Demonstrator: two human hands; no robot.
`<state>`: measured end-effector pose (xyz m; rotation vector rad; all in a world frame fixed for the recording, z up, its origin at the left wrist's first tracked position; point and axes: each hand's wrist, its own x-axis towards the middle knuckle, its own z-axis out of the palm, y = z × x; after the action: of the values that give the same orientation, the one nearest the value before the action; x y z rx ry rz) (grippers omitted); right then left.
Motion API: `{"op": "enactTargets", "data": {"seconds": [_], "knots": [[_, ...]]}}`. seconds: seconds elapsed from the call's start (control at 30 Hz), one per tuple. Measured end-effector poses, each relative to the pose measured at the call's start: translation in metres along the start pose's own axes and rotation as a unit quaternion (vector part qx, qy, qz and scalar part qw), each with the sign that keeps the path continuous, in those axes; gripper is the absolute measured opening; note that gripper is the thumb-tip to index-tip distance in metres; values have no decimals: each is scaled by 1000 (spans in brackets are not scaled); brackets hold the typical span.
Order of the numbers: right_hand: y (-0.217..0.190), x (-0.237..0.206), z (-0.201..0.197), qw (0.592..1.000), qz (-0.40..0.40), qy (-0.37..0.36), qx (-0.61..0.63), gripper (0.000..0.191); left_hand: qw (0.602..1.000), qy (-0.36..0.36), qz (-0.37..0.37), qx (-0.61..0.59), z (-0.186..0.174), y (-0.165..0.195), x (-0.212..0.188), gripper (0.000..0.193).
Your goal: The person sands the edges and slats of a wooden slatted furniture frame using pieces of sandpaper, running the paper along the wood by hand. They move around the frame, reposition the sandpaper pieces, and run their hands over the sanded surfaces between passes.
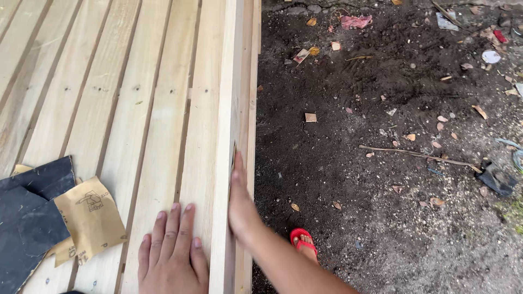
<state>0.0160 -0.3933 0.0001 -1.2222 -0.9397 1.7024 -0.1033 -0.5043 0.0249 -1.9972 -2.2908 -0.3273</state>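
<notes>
A pale wooden slatted frame [125, 98] fills the left half of the view. My left hand [171, 253] lies flat on a slat near the frame's right edge and holds nothing. An upright side rail [229, 81] runs along that edge. My right hand [239, 204] reaches over the rail and presses flat against its outer face. A thin dark strip, seemingly a small piece of sandpaper [233, 155], shows under its fingertips.
Tan sandpaper sheets [90, 218] and black ones [32, 218] lie on the slats at lower left. Right of the frame is dark dirt ground [381, 109] strewn with leaves, litter and a long stick [419, 155]. My foot in a red sandal [303, 242] stands beside the rail.
</notes>
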Motion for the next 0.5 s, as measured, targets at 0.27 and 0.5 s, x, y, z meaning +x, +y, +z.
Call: {"op": "enactTargets", "data": {"seconds": [0.27, 0.5], "knots": [[-27, 32, -8, 998, -36, -33, -49, 75, 992, 113, 49, -7, 32, -15, 14, 53], [-44, 59, -15, 984, 29, -27, -173, 72, 1000, 6, -2, -29, 23, 14, 150, 58]]}}
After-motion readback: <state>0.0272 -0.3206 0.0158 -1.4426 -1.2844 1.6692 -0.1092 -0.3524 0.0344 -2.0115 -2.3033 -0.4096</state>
